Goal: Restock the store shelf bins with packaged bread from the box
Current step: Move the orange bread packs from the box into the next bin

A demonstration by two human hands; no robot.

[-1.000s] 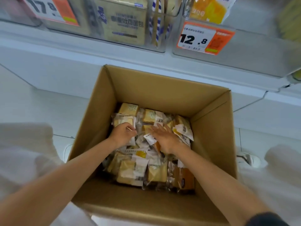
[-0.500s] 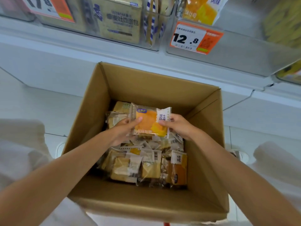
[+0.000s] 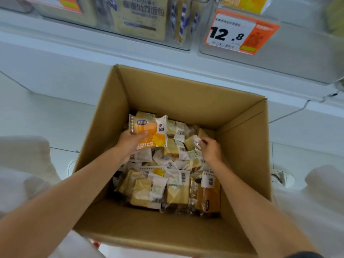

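An open cardboard box stands below me, filled with several wrapped bread slices. My left hand holds an orange and white bread packet upright above the pile, thumb across its front. My right hand reaches down into the right side of the pile, its fingers pinched on the white corner of a small bread pack. Clear shelf bins with larger bread bags sit above the box.
An orange and white price tag reading 12.8 hangs on the front of the right-hand bin. A white shelf ledge runs behind the box. My pale trouser legs flank the box on both sides.
The orange packet came up out of the box in both hands. My right hand has since let go of it and dropped to the right side of the pile; my left hand keeps it.
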